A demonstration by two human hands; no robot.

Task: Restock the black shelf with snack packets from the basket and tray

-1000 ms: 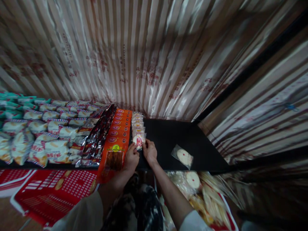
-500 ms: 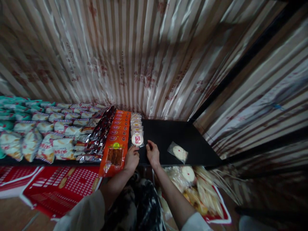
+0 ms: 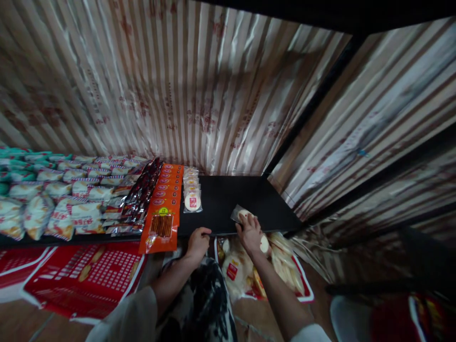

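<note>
On the black shelf (image 3: pixel 221 199), a round white cake in a clear wrapper (image 3: pixel 235 212) lies near the front edge. My right hand (image 3: pixel 250 232) has its fingers over this pack and grips its near side, covering part of it. My left hand (image 3: pixel 198 243) hangs at the shelf's front edge, loosely curled with a finger stretched to the right, and nothing shows in it. Beyond my left hand, a row of overlapping wrapped round cakes (image 3: pixel 193 202) runs back toward the wall, the front one bearing a red label.
Left of the row lie orange snack packs (image 3: pixel 162 225), dark shiny packs (image 3: pixel 144 185) and white bags (image 3: pixel 89 217). Below the shelf are a red basket (image 3: pixel 81 280) and another basket (image 3: pixel 302 298) holding wrapped food. A black post (image 3: pixel 313 104) rises at the right.
My right hand has moved right, from beside the row onto the separate wrapped cake. My left hand has drawn back from the front cake of the row. The view has shifted right.
</note>
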